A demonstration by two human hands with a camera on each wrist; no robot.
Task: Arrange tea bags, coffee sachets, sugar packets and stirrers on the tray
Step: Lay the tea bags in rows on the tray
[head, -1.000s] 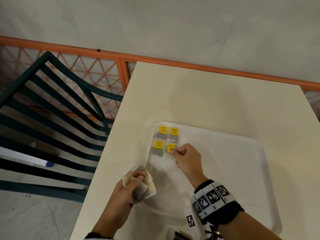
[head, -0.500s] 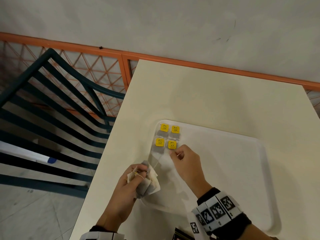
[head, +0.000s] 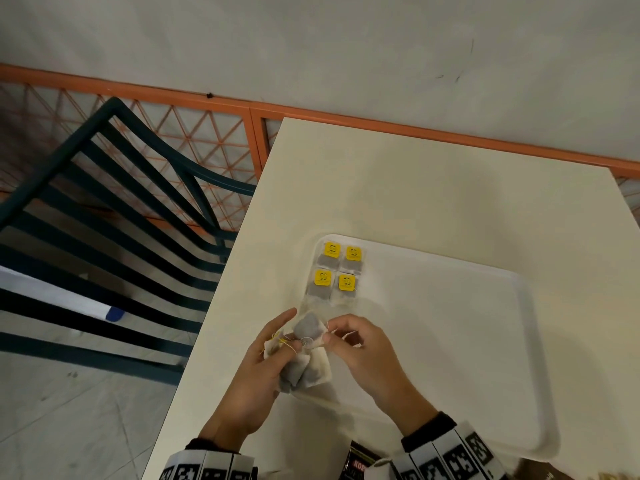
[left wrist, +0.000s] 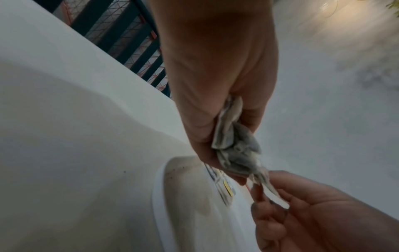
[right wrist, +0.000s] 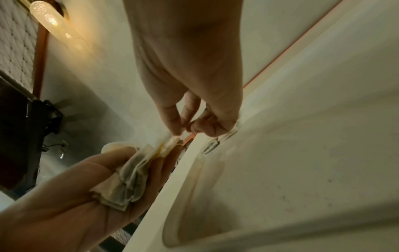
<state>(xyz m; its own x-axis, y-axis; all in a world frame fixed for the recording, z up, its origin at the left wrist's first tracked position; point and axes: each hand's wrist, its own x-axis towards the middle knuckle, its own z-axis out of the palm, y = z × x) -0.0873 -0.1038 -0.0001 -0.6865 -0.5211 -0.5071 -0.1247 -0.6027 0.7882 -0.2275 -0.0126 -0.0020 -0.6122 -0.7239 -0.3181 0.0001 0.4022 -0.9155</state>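
Four tea bags with yellow tags (head: 337,271) lie in a two-by-two block in the far left corner of the white tray (head: 450,341). My left hand (head: 287,339) hovers over the tray's near left corner and grips a bunch of loose tea bags (head: 306,368) with tangled yellow strings. My right hand (head: 327,336) pinches the edge of the topmost bag (head: 308,325) in that bunch. In the left wrist view the bunch (left wrist: 235,141) hangs from my left hand (left wrist: 215,85). In the right wrist view my right hand's fingertips (right wrist: 177,129) pinch the paper edge.
The tray lies on a cream table (head: 415,185) whose left edge is beside my left hand. A dark green slatted chair (head: 121,220) stands to the left, with an orange railing (head: 381,123) behind. A dark sachet (head: 360,462) lies at the near edge.
My right hand let go of the fourth tea bag's tag on the tray, drew back toward me, and now pinches a bag in the bunch held by my left hand.
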